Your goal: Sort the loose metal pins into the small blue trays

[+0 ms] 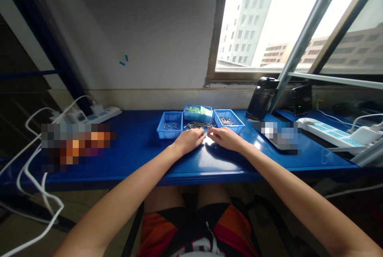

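A loose pile of thin metal pieces (197, 125), like screws or pins, lies on the blue table (140, 153) in front of me. My left hand (189, 141) rests at the near side of the pile, fingers bent and drawn together. Close by on the right, my right hand (226, 139) has its thumb and fingers pinched. Anything between the fingertips is too small to name. A left blue bin (169, 134) holds a few thin pieces, and a right blue bin (238, 128) holds many more. Behind the pile, the middle blue bin (191, 118) has a green-and-clear plastic bag (200, 110) in it.
A blurred-out object (77, 145) and a power strip (104, 114) with white cables lie at left. On the right are a black bottle-like container (261, 99), a dark flat device (279, 145), another power strip (329, 131) and a metal pole (308, 37). A wall and window stand behind.
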Tool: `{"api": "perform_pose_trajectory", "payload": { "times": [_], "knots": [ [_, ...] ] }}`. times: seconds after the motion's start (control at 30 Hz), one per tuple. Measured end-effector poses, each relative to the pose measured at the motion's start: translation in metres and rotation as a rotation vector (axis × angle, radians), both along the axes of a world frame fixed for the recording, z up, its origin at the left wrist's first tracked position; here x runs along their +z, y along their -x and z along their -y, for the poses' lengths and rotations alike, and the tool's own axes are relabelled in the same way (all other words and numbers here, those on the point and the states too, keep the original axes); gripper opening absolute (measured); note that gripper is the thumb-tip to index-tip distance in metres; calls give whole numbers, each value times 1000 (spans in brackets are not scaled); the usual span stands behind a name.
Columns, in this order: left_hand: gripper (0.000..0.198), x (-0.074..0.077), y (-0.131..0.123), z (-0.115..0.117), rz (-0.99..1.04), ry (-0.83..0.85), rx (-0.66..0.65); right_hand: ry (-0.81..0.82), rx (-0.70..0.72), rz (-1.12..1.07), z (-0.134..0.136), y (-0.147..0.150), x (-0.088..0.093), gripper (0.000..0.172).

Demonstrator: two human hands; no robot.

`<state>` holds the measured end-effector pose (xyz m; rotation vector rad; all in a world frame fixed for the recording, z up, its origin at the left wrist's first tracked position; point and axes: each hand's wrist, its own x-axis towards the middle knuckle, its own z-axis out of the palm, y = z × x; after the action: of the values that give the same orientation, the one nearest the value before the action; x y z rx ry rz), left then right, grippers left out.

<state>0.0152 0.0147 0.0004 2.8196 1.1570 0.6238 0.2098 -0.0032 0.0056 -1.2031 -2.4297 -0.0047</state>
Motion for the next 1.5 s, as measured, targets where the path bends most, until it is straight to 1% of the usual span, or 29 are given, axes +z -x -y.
{"api": "perform_pose_trajectory", "payload": {
  "times": [0.1,0.27,0.4,0.47,0.63,0.87,0.97,1.17,1.37,1.5],
  "knots": [
    [22,1,0,1,2,7,6,-6,-18,14,-1,0,-1,22],
    [26,4,0,4,-3,54,63,-18,-73,31,-2,-1,-1,22],
    [24,5,0,6,7,48,70,-11,-111,46,-3,-2,-2,21],
    [23,6,0,6,18,25,58,0,-102,60,-4,-1,-3,21],
    [22,6,-1,7,34,-27,-29,24,-46,78,-4,-1,-4,22],
    [29,4,-1,6,15,-43,-76,21,-81,105,-4,0,-5,22],
    [27,4,-1,5,8,-46,-37,28,-89,109,-5,0,-5,21],
    [27,1,-1,2,-70,-3,130,-8,-156,39,-3,-2,-2,21],
    [31,-1,-1,2,-134,52,136,-14,-62,-50,2,1,2,25],
    [29,0,-1,3,-114,57,160,-21,-94,-32,-1,-1,1,24]
  ]
}}
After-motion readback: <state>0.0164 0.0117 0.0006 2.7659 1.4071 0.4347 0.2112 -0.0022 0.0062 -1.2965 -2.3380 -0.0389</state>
